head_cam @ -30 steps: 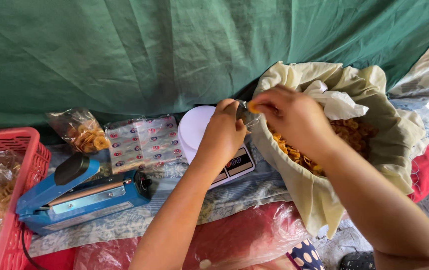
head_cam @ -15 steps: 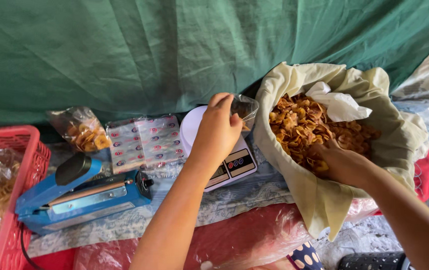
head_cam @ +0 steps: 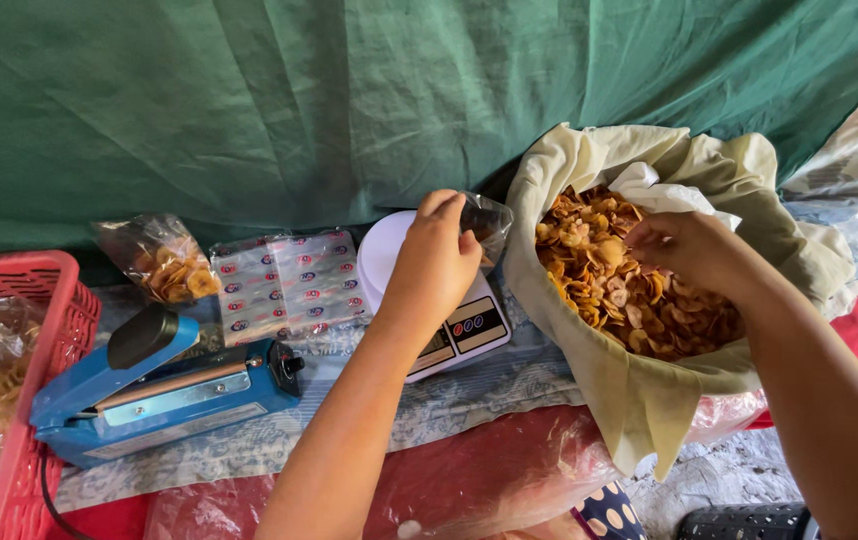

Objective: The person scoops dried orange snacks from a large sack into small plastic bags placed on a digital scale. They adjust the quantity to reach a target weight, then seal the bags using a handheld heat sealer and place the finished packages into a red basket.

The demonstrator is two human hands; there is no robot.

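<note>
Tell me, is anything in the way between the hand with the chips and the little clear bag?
Nothing visible is. The right hand is above the chips in the cloth-lined sack, and the left hand holds the clear bag over the white scale. Only open air and the sack's rim lie between them.

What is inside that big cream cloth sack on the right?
The cream cloth sack holds a heap of golden fried chips, with the right hand reaching in. Crumpled white paper covers some; how deep they go is hidden.

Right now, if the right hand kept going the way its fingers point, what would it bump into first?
The right hand points left and down over the cloth-lined sack, so it would probably meet the heap of fried chips first, though depth is hard to judge.
</note>
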